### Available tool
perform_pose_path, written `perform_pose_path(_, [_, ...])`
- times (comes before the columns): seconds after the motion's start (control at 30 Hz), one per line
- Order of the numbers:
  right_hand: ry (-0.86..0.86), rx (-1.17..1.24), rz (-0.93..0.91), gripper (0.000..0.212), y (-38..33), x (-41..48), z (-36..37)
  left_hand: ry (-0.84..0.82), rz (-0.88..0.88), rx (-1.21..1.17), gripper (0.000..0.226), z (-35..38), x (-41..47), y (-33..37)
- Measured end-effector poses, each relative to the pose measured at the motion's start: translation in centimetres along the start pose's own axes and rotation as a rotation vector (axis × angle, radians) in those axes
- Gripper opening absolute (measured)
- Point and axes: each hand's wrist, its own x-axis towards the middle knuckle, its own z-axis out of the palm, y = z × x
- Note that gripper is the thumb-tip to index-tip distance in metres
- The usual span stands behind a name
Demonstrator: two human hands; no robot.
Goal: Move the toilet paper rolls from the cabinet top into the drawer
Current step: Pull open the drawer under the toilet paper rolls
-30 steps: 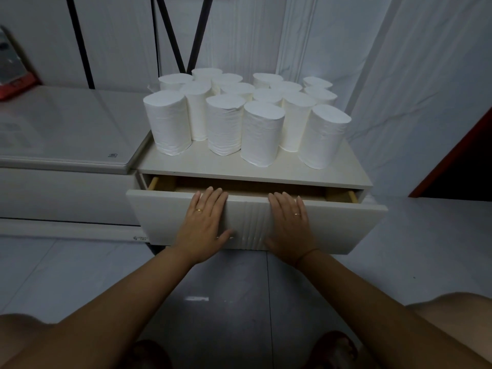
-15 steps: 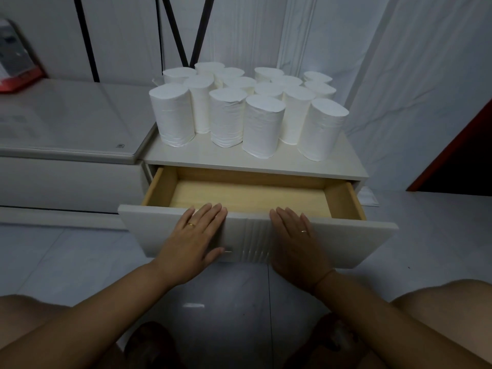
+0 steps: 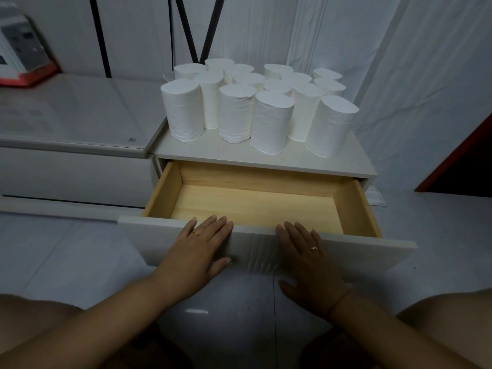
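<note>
The drawer (image 3: 255,206) stood pulled well out of the cabinet (image 3: 266,158), its pale wooden inside bare. The left hand (image 3: 198,251) and the right hand (image 3: 306,258) lay flat on the white drawer front (image 3: 372,251), fingers spread and gripping nothing, fingertips reaching its top edge. The toilet paper rolls (image 3: 270,121) all stood upright, crowded together on the cabinet top, none in the drawer.

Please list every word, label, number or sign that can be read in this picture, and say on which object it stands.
No text can be read.
Small dark mark on the glass top, near its front corner: too small to read.
Panel on the white and red device at far left: blurred, unreadable.
Toilet paper rolls and drawer: no text.
</note>
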Motion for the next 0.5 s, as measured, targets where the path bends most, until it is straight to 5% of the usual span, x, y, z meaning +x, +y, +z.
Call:
perform_pose_path(0.33, [-0.059, 0.045, 0.014, 0.099, -1.2, -2.6, -0.5, 0.128, -0.020, -0.157, 0.038, -2.4, -1.1, 1.7])
perform_pose_path(0.5, [-0.110, 0.016, 0.030, 0.098, -2.3, -3.3, -1.0, 0.096, -0.020, -0.188, 0.040, -2.9, -1.4, 1.9])
